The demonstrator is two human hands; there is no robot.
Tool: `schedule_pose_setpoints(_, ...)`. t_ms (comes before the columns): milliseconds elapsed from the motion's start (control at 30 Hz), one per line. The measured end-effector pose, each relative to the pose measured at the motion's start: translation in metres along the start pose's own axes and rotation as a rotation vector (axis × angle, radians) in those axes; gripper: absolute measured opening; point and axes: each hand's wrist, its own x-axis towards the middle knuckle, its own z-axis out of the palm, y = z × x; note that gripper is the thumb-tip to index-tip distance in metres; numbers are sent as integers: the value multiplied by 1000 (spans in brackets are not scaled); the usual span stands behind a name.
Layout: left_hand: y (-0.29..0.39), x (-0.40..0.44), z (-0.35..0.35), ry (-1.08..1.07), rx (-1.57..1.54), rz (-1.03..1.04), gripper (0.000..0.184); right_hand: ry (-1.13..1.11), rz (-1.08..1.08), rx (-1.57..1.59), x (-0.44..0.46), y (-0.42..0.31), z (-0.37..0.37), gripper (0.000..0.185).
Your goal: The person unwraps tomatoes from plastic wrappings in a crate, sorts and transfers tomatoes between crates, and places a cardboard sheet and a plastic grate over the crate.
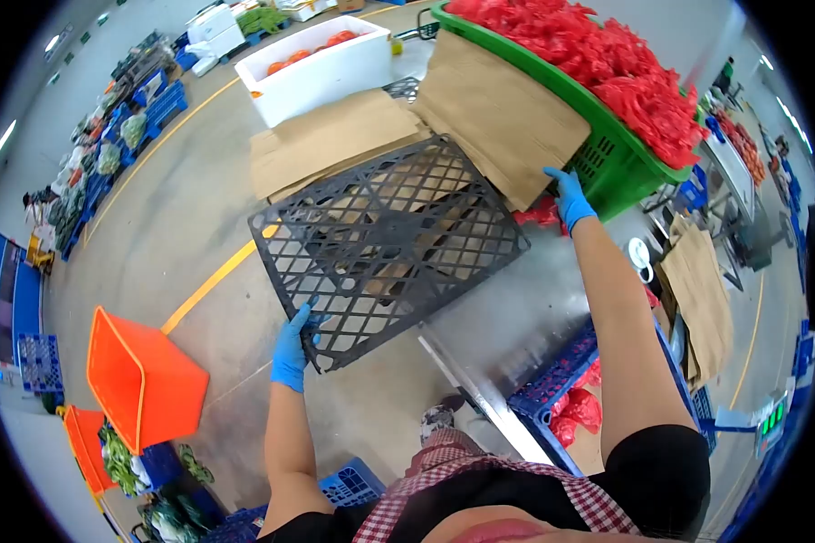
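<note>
My left hand (292,348), in a blue glove, is closed on the near left corner of a black lattice plastic tray (389,235), which is tilted over the floor and the metal table (507,299). My right hand (570,197), also blue-gloved, is at the lower right edge of a brown cardboard sheet (503,109), beside the green basket; its fingertips are partly out of sight, so its grip is unclear. Another brown cardboard piece (335,140) lies behind the tray's far left side.
A green basket (607,154) heaped with red plastic bags (598,72) stands at the back right. Behind is a white foam box (317,72) of tomatoes. A blue crate (552,380) with red bags sits near my right arm. Orange bins (145,380) stand left.
</note>
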Motion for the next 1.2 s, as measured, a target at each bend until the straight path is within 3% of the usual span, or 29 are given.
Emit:
schedule_pose_setpoints(67,13,-25,4,18,-23,59,38,-69,60,7,16,-4,6,79)
schedule_pose_setpoints(167,19,-56,-10,157,-5,118,38,-6,-301,-249,49,23,3,54)
schedule_pose_setpoints(267,9,-80,-39,138,-70,185,37,154,-212,-240,-9,7,0,48)
schedule_pose_setpoints(333,5,-104,-44,116,-144,221,38,11,-243,-129,-87,-2,-1,48)
schedule_pose_setpoints(367,-1,-113,-51,104,-158,246,39,-285,-109,-305,-96,4,-13,67)
schedule_pose_setpoints(400,-8,-120,-59,93,-169,272,39,-228,-152,-361,-143,10,-10,85)
schedule_pose_setpoints(433,-13,-129,-62,82,-176,297,40,-374,-138,-445,-183,4,-18,99)
schedule_pose_setpoints(467,-16,-140,-53,153,-219,355,41,-428,-117,-565,-212,-3,-25,89)
schedule_pose_setpoints(567,0,-174,-39,165,-170,323,38,-788,178,-207,-239,-10,-53,74)
schedule_pose_setpoints(600,17,-177,-27,177,-85,286,34,-755,204,-30,-271,-33,-59,54)
schedule_pose_setpoints(633,33,-176,-22,158,26,287,33,-775,138,3,-286,-48,-66,52)
schedule_pose_setpoints(700,53,-152,-26,-37,20,208,71,-807,2,66,-298,-75,-84,48)
schedule_pose_setpoints(733,60,-120,-37,-237,-17,210,84,-744,-27,129,-309,-90,-92,47)
schedule_pose_setpoints(767,87,-115,9,-103,29,184,85,-676,-50,191,-320,-99,-102,46)
schedule_pose_setpoints(800,99,-81,20,-257,60,190,78,-497,-112,224,-327,-101,-114,48)
schedule_pose_setpoints(867,96,6,36,-131,-94,219,46,-241,-232,286,-336,-102,-141,51)
schedule_pose_setpoints(900,85,61,33,-201,-217,231,37,-164,-292,316,-339,-104,-156,52)
schedule_pose_setpoints(967,92,130,70,-68,-289,136,32,-73,-442,287,-345,-103,-194,54)
schedule_pose_setpoints(1033,94,206,91,11,-366,132,47,21,-575,363,-353,-95,-238,56)
schedule_pose_setpoints(1100,91,295,88,66,-631,140,42,-72,-709,308,-363,-79,-314,57)
schedule_pose_setpoints(1167,104,323,92,184,-797,178,49,195,-766,328,-401,-85,-327,42)
schedule_pose_setpoints(1200,102,347,75,99,-913,87,49,403,-766,336,-422,-91,-317,35)
